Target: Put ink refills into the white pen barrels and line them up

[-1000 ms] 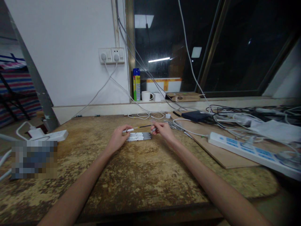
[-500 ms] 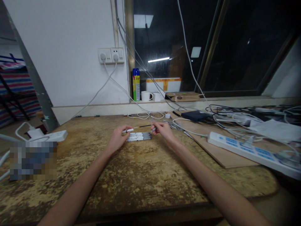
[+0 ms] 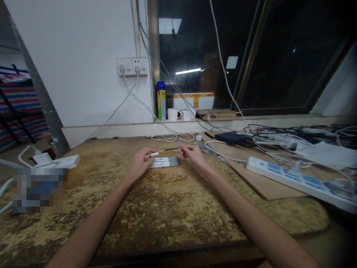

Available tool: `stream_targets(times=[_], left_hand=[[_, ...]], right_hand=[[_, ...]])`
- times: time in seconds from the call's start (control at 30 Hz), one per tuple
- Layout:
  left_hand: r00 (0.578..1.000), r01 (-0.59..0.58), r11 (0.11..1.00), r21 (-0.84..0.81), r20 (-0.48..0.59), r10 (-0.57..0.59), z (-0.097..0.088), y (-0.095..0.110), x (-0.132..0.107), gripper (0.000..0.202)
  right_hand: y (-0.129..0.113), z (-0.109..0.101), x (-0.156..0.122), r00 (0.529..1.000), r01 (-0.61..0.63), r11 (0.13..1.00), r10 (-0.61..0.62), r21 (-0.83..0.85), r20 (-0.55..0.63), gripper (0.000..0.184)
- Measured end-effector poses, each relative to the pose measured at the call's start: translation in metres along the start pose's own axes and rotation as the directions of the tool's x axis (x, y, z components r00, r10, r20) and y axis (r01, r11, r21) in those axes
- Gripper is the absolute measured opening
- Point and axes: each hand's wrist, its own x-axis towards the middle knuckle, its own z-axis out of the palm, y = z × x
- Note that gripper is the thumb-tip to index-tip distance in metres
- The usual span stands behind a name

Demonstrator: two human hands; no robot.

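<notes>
My left hand [image 3: 140, 163] is closed round a white pen barrel [image 3: 153, 154] whose thin dark refill [image 3: 170, 149] sticks out to the right. My right hand [image 3: 193, 154] pinches a small pale pen part [image 3: 182, 152] at the refill's far end. Just below both hands a row of several white and grey pens [image 3: 165, 162] lies side by side on the worn, blotchy wooden table [image 3: 167, 201].
A white power strip [image 3: 292, 178] lies on a board [image 3: 259, 175] at the right, with tangled cables and a dark box [image 3: 231, 137] behind. Another white power strip [image 3: 63, 161] sits at the left. A spray can [image 3: 161, 100] and a mug [image 3: 173, 114] stand on the sill.
</notes>
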Motion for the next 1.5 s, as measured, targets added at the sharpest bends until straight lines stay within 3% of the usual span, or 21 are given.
stream_targets(times=[0.57,1.07,1.5], left_hand=[[0.998,0.059,0.997,-0.045,-0.019,-0.06,-0.0018,0.0003,0.0008,0.026],[0.993,0.116,0.988,-0.107,0.006,-0.116,0.001,-0.0016,0.0011,0.032],[0.996,0.091,0.989,-0.113,0.026,-0.089,-0.0011,0.0057,0.0011,0.034]], right_hand=[[0.0067,-0.0003,0.0041,0.995,0.098,0.99,-0.099,-0.103,-0.001,0.042],[0.0063,-0.0017,0.0052,0.995,0.076,0.987,-0.084,-0.139,-0.059,0.03],[0.0002,-0.0001,0.002,0.997,0.073,0.987,-0.076,-0.143,-0.013,0.042]])
